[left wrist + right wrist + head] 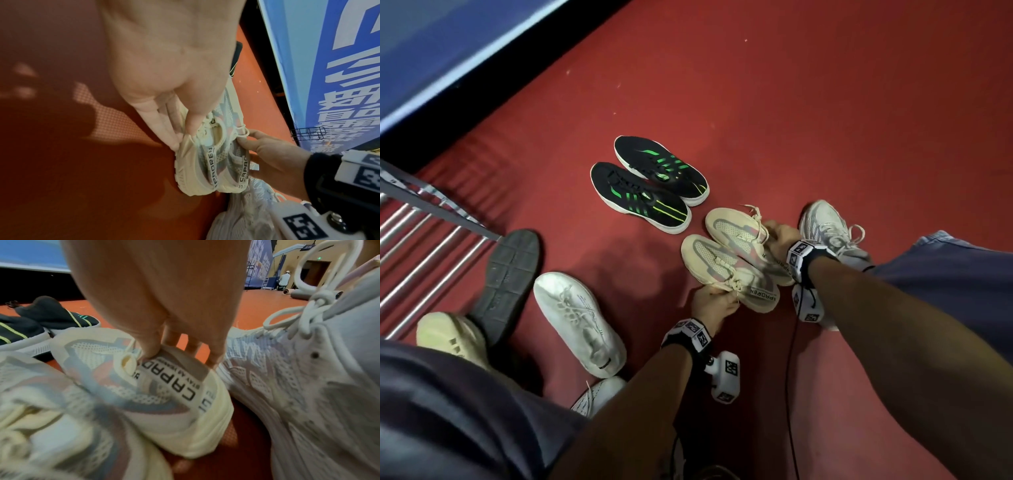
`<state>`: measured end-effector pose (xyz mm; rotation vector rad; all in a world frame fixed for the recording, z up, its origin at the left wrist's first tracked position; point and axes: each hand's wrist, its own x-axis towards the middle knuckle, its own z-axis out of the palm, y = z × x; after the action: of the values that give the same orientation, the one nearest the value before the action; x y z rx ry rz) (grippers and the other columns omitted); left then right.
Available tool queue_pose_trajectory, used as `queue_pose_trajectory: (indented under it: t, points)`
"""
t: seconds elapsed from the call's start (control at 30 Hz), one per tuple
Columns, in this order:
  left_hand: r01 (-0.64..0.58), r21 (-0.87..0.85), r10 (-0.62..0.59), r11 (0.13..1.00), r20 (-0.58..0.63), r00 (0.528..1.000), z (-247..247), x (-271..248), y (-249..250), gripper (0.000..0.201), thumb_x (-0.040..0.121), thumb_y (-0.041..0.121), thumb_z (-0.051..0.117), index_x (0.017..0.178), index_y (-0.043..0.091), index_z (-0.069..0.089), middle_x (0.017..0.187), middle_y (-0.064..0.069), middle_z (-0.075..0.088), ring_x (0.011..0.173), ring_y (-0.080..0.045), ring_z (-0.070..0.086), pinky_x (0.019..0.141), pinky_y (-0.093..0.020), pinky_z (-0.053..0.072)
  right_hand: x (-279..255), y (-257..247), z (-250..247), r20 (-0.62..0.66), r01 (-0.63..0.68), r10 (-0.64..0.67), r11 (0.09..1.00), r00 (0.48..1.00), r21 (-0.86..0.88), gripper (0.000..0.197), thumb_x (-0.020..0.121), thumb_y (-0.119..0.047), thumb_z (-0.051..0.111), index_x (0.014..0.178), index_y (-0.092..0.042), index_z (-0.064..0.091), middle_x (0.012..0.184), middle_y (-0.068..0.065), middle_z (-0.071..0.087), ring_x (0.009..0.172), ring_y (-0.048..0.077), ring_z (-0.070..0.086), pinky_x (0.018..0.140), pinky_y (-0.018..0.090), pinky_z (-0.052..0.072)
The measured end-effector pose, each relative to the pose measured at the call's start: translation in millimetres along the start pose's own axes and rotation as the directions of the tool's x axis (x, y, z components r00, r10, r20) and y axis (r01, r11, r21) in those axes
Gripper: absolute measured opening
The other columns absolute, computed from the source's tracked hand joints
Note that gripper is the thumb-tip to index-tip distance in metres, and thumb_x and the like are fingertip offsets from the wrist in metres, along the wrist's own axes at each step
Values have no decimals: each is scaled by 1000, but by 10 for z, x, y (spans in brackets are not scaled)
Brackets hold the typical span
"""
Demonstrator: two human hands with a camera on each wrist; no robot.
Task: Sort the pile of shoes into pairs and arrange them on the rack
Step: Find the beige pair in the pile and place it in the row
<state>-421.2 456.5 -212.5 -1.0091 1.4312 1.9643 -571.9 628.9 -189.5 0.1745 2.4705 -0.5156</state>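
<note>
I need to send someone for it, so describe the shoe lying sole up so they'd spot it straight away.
Start at the metal rack at the left edge of the red floor. Just beside its corner lies the upturned shoe, between a pale yellow shoe and a white sneaker. It alone shows a dark grey grooved sole.

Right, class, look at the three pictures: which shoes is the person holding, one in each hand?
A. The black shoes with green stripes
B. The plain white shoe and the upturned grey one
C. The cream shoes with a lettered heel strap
C: the left hand and the right hand each grip the heel end of one of the cream shoes, while the black shoes lie untouched on the floor.
</note>
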Motion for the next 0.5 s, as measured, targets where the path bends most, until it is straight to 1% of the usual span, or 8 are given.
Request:
queue_pose_trajectory:
  t: [0.1,0.2,0.27,0.3,0.33,0.37,0.4,0.5]
  points:
    - [-19,88,12,996,78,997,87,-14,78,17,92,-9,63,96,7,60,94,-9,67,75,-22,67,66,-25,59,58,-15,-53,-124,12,-4,998,992,65,32,95,-12,51,116,-36,52,109,3,71,94,28,67,88,40,56]
    - [-11,119,-5,993,129,992,199,30,92,27,93,-10,58,116,4,55,108,-5,64,75,-20,68,64,-26,59,120,-69,-115,-143,7,1,998,990,57,40,93,-14,54,131,-29,55,121,8,68,108,32,64,95,35,51]
    - [-14,157,-9,987,142,990,245,25,103,39,92,-11,55,128,4,54,121,-4,62,76,-18,68,66,-29,58,94,-138,-89,-101,-21,16,998,995,-52,50,94,-27,49,143,-36,42,134,8,61,117,36,58,101,39,47]
    - [-17,169,-7,985,142,990,257,25,106,43,91,-13,54,130,5,53,126,-4,61,77,-18,68,67,-30,58,77,-165,-50,-75,-30,23,995,997,-99,56,95,-31,46,149,-40,31,147,5,50,128,37,50,110,44,40]
    - [-23,181,-2,983,141,990,266,26,95,46,90,-14,51,131,7,52,129,-3,60,77,-18,68,67,-30,57,72,-179,3,-46,-46,41,990,998,-133,64,95,-34,43,154,-39,19,160,-1,32,140,37,36,117,48,27]
    - [-31,192,3,981,146,989,277,21,87,47,89,-15,50,129,9,52,130,-2,59,77,-18,68,67,-31,57,93,-168,53,-19,-60,58,985,998,-159,70,96,-35,42,157,-36,7,165,-4,14,149,36,19,121,50,14]
    - [-41,211,8,977,154,988,276,5,85,49,89,-15,48,129,12,52,130,0,58,77,-17,68,67,-31,57,89,-177,80,3,-63,64,982,998,-179,75,95,-37,41,158,-33,0,167,-3,1,152,34,7,123,51,7]
    - [-68,261,21,963,176,984,216,1,99,52,88,-14,47,131,14,51,133,0,59,76,-17,69,66,-31,56,32,-191,100,37,-28,36,979,999,-200,78,94,-35,40,157,-37,-7,166,-1,-12,153,30,-7,122,53,0]
